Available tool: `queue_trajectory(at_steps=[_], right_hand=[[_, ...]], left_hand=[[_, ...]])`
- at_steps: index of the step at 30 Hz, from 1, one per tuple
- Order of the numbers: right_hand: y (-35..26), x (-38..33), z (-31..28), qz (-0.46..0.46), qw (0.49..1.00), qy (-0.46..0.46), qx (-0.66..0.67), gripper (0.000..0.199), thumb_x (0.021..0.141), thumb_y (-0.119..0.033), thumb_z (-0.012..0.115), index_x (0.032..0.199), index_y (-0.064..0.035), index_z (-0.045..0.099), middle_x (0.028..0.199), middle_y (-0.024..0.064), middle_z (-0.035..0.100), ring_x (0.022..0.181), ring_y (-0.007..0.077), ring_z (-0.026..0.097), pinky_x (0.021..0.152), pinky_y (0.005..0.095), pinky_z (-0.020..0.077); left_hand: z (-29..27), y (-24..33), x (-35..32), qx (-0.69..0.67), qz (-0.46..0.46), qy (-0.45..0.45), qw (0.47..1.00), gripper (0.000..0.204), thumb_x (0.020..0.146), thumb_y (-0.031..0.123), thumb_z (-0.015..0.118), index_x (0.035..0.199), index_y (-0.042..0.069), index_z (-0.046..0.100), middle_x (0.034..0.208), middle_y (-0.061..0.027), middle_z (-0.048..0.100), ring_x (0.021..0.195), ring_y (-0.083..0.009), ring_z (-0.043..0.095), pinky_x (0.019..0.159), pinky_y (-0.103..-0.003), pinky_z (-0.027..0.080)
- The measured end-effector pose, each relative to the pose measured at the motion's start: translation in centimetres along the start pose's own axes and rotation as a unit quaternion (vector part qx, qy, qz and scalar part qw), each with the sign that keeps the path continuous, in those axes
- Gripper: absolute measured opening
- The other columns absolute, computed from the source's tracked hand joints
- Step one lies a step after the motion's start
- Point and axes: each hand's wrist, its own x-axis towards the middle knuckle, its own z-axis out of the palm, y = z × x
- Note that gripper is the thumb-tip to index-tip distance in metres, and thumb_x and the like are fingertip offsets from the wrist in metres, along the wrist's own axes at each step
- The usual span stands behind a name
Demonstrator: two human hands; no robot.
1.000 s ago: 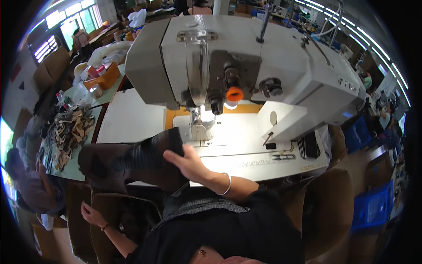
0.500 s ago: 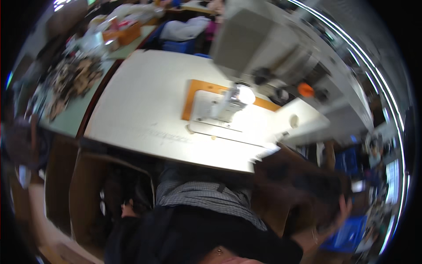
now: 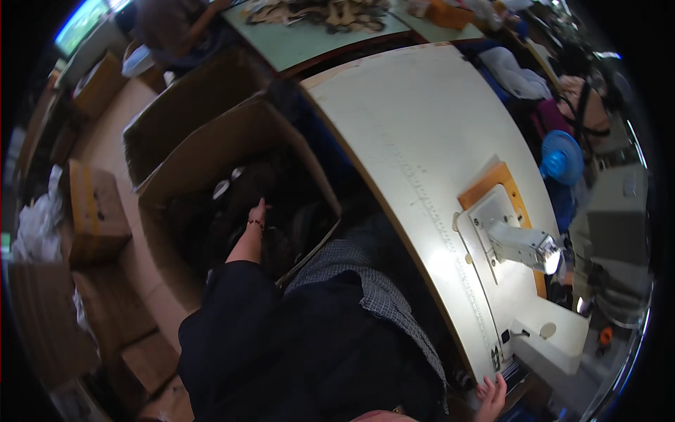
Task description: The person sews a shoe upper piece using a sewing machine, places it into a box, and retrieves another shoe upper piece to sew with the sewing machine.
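My left hand point(image 3: 258, 212), with a beaded bracelet at its wrist, reaches down into an open cardboard box point(image 3: 158, 211). It is among dark brown pieces point(image 3: 253, 179), soft-looking and heaped; most of its fingers are hard to make out against them. A small white thing point(image 3: 221, 188) lies on the heap. At the lower right my right hand point(image 3: 490, 397) is open, its fingers apart, beside the near edge of a white sewing table point(image 3: 422, 141). Nothing shows in that hand. A sewing machine's white arm and bed point(image 3: 517, 243) stand on the table, with a lit lamp.
Another open box point(image 3: 204, 84) stands behind the first. Stacked cartons point(image 3: 98, 211) and a white plastic bag point(image 3: 39, 225) are at the left. Beyond the table, a green-topped table point(image 3: 288, 42) bears cut pieces. A person point(image 3: 172, 32) is at the far left; a blue fan point(image 3: 561, 151) is at the right.
My view has swung left, so the box now lies nearer the middle and the machine at the right. My left hand is deeper in view over the dark pieces; my right hand has come near the table edge.
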Motion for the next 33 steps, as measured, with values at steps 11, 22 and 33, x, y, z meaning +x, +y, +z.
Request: queue_trajectory(at_steps=[11, 22, 33], right_hand=[[-13.5, 11.4, 15.7, -0.358, 0.902, -0.206, -0.127, 0.038, 0.083, 0.009, 0.059, 0.120, 0.0028, 0.058, 0.099, 0.0175, 0.071, 0.086, 0.0221, 0.070, 0.076, 0.0309, 0.0541], [-12.7, 12.9, 17.4, -0.382, 0.880, -0.274, -0.074, 0.035, 0.082, 0.004, 0.066, 0.117, 0.0023, 0.060, 0.097, 0.0153, 0.072, 0.085, 0.0224, 0.071, 0.074, 0.0300, 0.0554], [-20.4, 12.1, 26.1, -0.540, 0.826, 0.029, -0.160, 0.079, 0.070, -0.016, 0.079, 0.139, -0.0031, 0.042, 0.114, 0.0204, 0.060, 0.096, 0.0354, 0.062, 0.082, 0.0414, 0.0514]], left_hand=[[2.0, 10.0, -16.7, 0.394, 0.261, -0.035, 0.881, 0.039, 0.091, 0.042, 0.055, 0.105, 0.009, 0.071, 0.101, -0.0183, 0.069, 0.097, -0.0375, 0.064, 0.087, -0.046, 0.051], [-10.1, 31.3, -31.5, 0.284, 0.505, -0.010, 0.815, 0.022, 0.082, 0.020, 0.070, 0.087, -0.001, 0.073, 0.078, -0.0163, 0.071, 0.071, -0.0241, 0.069, 0.070, -0.032, 0.053], [8.2, 48.5, -50.6, 0.532, 0.759, -0.116, 0.357, 0.029, 0.081, 0.037, 0.068, 0.083, 0.008, 0.070, 0.071, -0.0108, 0.066, 0.076, -0.0329, 0.064, 0.070, -0.043, 0.049]])
